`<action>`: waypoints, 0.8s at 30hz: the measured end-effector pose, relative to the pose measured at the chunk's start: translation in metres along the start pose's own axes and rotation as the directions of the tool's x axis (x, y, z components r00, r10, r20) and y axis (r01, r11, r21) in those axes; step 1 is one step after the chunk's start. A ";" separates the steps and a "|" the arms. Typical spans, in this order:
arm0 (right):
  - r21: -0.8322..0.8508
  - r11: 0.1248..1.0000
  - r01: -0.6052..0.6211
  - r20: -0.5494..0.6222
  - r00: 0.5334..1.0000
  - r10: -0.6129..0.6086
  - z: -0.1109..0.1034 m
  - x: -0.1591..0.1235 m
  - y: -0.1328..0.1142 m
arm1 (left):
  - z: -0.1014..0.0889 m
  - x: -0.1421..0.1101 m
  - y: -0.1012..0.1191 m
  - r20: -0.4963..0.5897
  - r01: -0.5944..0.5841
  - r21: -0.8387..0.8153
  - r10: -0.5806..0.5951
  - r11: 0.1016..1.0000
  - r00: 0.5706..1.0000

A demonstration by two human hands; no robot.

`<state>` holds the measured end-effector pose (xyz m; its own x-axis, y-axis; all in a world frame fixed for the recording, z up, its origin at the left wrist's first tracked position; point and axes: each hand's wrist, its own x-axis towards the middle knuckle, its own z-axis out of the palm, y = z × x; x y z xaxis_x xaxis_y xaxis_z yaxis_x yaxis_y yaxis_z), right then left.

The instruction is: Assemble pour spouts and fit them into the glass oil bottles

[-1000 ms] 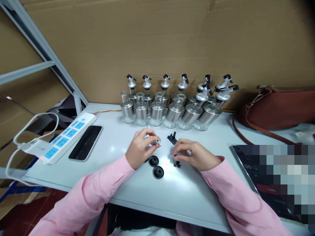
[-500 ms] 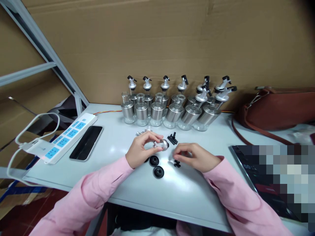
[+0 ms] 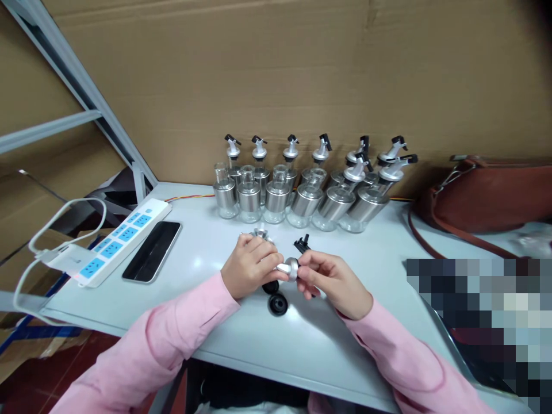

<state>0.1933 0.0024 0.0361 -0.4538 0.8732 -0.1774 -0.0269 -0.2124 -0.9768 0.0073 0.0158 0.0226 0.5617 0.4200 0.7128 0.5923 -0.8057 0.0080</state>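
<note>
My left hand [image 3: 252,265] is closed round the narrow end of a silver bottle pourer spout [image 3: 292,269], held just above the table. At its wide end, my right hand [image 3: 332,279] pinches with thumb and fingertips; any small part between them is hidden. Below the hands lie round black stoppers [image 3: 278,303], one partly covered by my left fingers. Small black lever pieces [image 3: 302,244] lie just behind my right hand. More silver spout parts [image 3: 261,233] rest on the table behind my left hand.
Glass bottles with metal sleeves [image 3: 249,198] stand in rows at the back, several topped with spouts. To the left are a power strip [image 3: 125,241] with a white cable and a phone [image 3: 152,253]. A brown bag [image 3: 495,190] and a pixelated dark screen [image 3: 457,339] occupy the right.
My right hand has moved left from the small black pieces to the wide end of the spout. My left hand has shifted slightly down with the spout, bringing both hands together.
</note>
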 end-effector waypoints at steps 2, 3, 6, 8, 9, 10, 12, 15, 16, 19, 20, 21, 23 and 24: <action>0.074 0.995 -0.060 0.009 0.998 0.059 0.004 -0.001 0.000 | -0.001 0.000 -0.002 -0.012 -0.026 0.053 0.027 0.998 1.000; 0.118 0.988 -0.095 0.015 0.995 0.094 0.006 -0.001 -0.001 | -0.001 0.000 -0.003 -0.020 -0.039 0.077 0.040 0.996 0.999; 0.262 0.940 -0.220 0.053 0.976 0.213 0.011 -0.002 -0.001 | -0.002 0.001 -0.004 -0.038 -0.081 0.137 0.087 0.987 0.995; 0.343 0.897 -0.280 0.081 0.960 0.269 0.013 -0.002 -0.001 | -0.003 0.002 -0.004 -0.044 -0.100 0.157 0.108 0.982 0.993; 0.373 0.881 -0.291 0.091 0.957 0.277 0.014 -0.003 -0.001 | -0.004 0.004 -0.004 -0.040 -0.110 0.161 0.118 0.981 0.992; 0.397 0.873 -0.285 0.094 0.958 0.270 0.015 -0.003 -0.001 | -0.005 0.006 -0.004 -0.030 -0.121 0.159 0.128 0.980 0.991; 0.417 0.878 -0.234 0.073 0.972 0.224 0.016 -0.004 -0.001 | -0.008 0.011 -0.005 0.016 -0.143 0.136 0.142 0.980 0.990; 0.374 0.923 -0.093 -0.021 0.994 0.109 0.019 -0.004 0.001 | -0.013 0.017 -0.008 0.135 -0.106 0.026 0.101 0.994 0.986; 0.338 0.940 -0.038 -0.056 0.997 0.060 0.020 -0.004 0.002 | -0.014 0.018 -0.009 0.176 -0.066 -0.024 0.070 0.997 0.982; 0.129 0.980 0.153 -0.147 0.980 -0.134 0.022 -0.006 0.005 | -0.018 0.019 -0.012 0.277 0.066 -0.177 -0.015 0.982 0.961; 0.019 0.974 0.225 -0.176 0.960 -0.219 0.023 -0.006 0.005 | -0.018 0.019 -0.012 0.303 0.104 -0.223 -0.033 0.969 0.952; -0.109 0.950 0.293 -0.195 0.931 -0.309 0.023 -0.007 0.006 | -0.019 0.019 -0.013 0.328 0.138 -0.263 -0.046 0.955 0.944; -0.383 0.827 0.412 -0.159 0.852 -0.498 0.021 -0.008 0.005 | -0.020 0.018 -0.014 0.372 0.194 -0.320 -0.065 0.927 0.926; -0.496 0.731 0.468 -0.098 0.807 -0.583 0.020 -0.008 0.005 | -0.020 0.018 -0.014 0.388 0.214 -0.336 -0.072 0.917 0.919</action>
<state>0.1787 -0.0150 0.0353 -0.2633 0.8710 0.4148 0.2096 0.4713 -0.8567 -0.0027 0.0259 0.0492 0.6977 0.6062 0.3819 0.4694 -0.7894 0.3956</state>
